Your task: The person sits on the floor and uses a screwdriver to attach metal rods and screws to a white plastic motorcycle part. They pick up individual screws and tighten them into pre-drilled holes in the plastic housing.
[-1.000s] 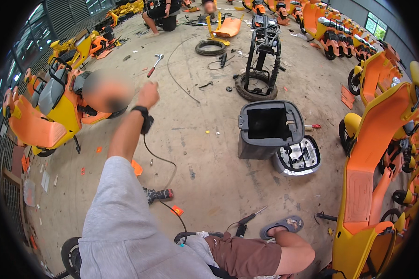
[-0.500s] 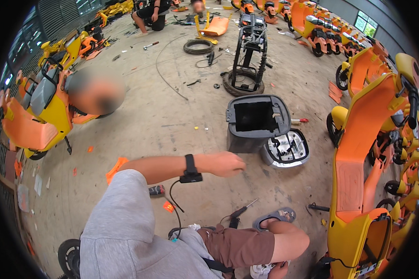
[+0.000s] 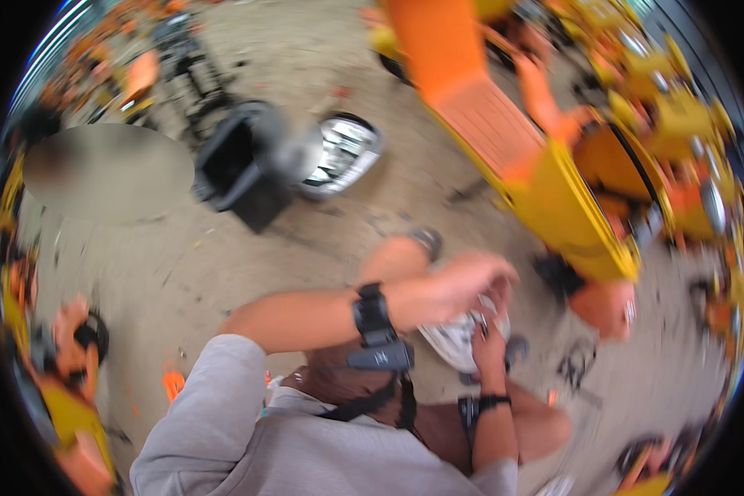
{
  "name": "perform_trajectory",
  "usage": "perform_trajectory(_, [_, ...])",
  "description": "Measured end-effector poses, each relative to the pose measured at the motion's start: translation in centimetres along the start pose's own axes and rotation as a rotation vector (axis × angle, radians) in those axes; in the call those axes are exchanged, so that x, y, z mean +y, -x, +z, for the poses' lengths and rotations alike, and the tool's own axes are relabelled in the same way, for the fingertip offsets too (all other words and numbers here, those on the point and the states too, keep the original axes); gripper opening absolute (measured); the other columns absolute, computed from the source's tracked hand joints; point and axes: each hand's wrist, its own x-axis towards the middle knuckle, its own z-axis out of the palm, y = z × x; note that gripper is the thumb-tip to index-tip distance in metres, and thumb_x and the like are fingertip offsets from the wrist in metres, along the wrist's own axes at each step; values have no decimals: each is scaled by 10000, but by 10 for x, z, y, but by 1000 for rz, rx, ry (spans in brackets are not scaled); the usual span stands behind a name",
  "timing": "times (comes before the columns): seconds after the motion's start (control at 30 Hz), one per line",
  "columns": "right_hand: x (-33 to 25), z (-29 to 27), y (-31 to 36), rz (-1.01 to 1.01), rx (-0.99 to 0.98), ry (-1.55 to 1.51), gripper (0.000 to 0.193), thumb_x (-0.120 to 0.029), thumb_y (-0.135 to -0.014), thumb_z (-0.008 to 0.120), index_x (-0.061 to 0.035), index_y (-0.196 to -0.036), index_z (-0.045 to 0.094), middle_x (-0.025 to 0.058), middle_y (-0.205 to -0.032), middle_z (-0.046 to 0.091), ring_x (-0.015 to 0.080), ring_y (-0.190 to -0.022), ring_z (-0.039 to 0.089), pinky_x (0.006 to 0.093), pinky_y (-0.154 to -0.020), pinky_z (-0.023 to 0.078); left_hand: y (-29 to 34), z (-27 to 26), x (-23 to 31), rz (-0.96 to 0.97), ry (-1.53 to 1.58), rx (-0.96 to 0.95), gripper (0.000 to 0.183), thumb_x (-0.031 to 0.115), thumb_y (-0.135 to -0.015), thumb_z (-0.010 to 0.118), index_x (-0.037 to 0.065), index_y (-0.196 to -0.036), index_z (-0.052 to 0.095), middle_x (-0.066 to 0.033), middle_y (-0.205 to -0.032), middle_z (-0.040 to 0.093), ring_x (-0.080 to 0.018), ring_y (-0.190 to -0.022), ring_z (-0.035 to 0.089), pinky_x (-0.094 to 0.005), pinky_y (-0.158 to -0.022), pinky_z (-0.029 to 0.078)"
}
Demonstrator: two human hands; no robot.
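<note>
A white, crumpled-looking item (image 3: pixel 450 343), too blurred to name, lies between my knees. My right hand (image 3: pixel 489 351) has its fingers closed at the item's right edge. Just above it, my left hand (image 3: pixel 467 285) reaches across with bent fingers close to the right fingertips. Motion smears the left fingers, so I cannot make out whether they grip anything. Black straps with small devices sit on both wrists.
A black open bin-like box (image 3: pixel 248 165) stands ahead on the left, beside a silver-rimmed tray-like part (image 3: pixel 347 153). An orange and yellow scooter body (image 3: pixel 504 124) stands at the right, with more scooters (image 3: pixel 653 83) behind it. A dark frame (image 3: pixel 190 70) stands far left.
My view has swung right and down. The left hand has moved from over the floor near the box to beside my right hand, and the white item has come fully into sight.
</note>
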Motion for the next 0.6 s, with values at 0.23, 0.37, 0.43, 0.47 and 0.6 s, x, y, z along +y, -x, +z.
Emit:
perform_trajectory(0.23, [28, 1, 2, 212, 25, 5, 263, -275, -943, 547, -29, -1010, 612, 262, -791, 654, 464, -763, 631, 540, -679, 495, -91, -37, -38, -59, 72, 201, 146, 227, -932, 549, 85, -936, 583, -4, -731, 555, -153, -667, 544, -297, -621, 473])
perform_trajectory(0.37, [29, 5, 7, 150, -6, 4, 236, -266, -954, 537, -37, -997, 572, 250, -761, 650, 454, -732, 631, 544, -655, 488, -71, -24, -42, 81, -89, 175, 139, 185, -945, 544, 48, -949, 572, -30, -726, 553, -152, -645, 526, -293, -579, 454])
perform_trajectory(0.43, [21, -1, 1, 101, -67, 19, 226, -261, -956, 536, -40, -1000, 560, 248, -749, 646, 450, -719, 630, 547, -645, 482, -68, -21, -38, 125, -131, 162, 133, 166, -951, 540, 36, -958, 569, -40, -723, 556, -152, -637, 523, -287, -566, 446])
perform_trajectory(0.47, [22, 0, -3, 73, -44, 20, 213, -245, -952, 544, -39, -1000, 566, 248, -742, 642, 449, -710, 629, 550, -640, 479, -69, -21, -38, 124, -142, 182, 131, 158, -954, 538, 32, -963, 568, -44, -722, 558, -153, -633, 522, -283, -561, 444])
perform_trajectory(0.6, [26, 1, -12, 223, 20, 35, 218, -233, -957, 539, -22, -995, 575, 238, -749, 648, 457, -736, 625, 539, -663, 479, -75, -28, -40, 114, -219, 218, 135, 156, -959, 533, 27, -971, 573, -43, -726, 569, -138, -627, 521, -276, -553, 443])
